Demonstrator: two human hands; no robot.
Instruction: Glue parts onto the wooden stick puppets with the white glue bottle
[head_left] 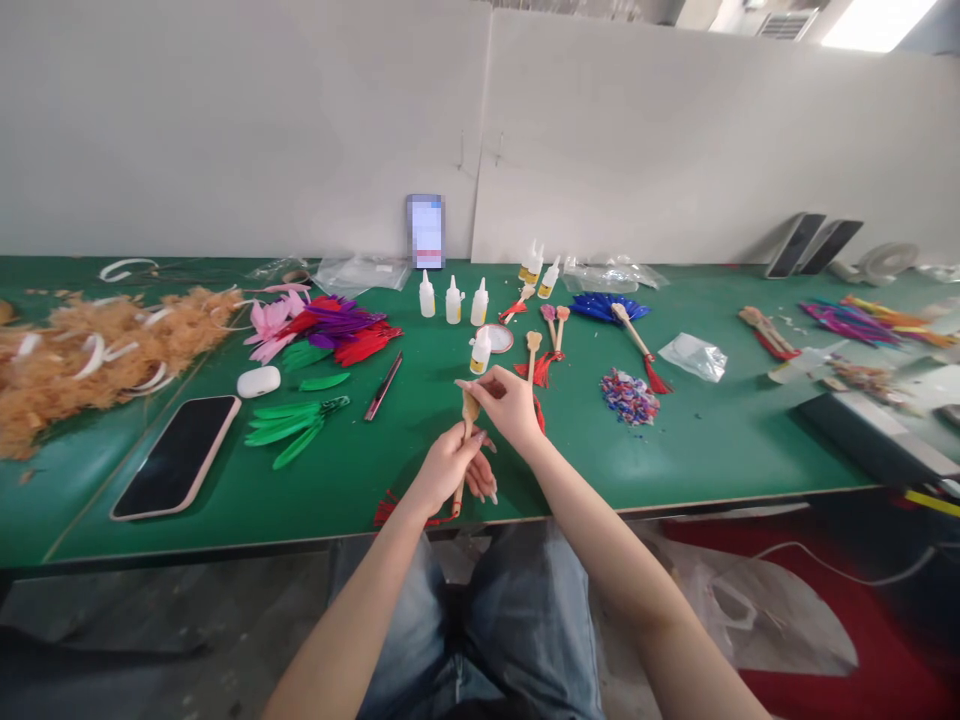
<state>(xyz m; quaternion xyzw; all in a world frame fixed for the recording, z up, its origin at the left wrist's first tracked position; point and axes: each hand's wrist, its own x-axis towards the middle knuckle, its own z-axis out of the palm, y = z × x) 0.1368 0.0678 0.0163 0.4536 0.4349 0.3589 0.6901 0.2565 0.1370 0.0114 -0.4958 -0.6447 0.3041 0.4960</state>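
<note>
My left hand [451, 462] is wrapped round the handle of a wooden stick [470, 408] with a rounded head, tilted over the table's front edge. A red tassel [388, 508] hangs from its lower end. My right hand [508, 403] pinches at the top of the stick's head; whether a small piece is between the fingertips cannot be made out. Just behind my hands stands a white glue bottle [480, 352] beside a round lid [496, 338]. Another wooden stick [533, 352] lies right behind my right hand.
Green feathers [289, 424], a black phone [178, 455] and a cutter [384, 387] lie left on the green table [420, 440]. Several glue bottles [453, 302] stand behind. Coloured chips [628, 396], blue feathers [609, 307] and a plastic bag [694, 356] are right.
</note>
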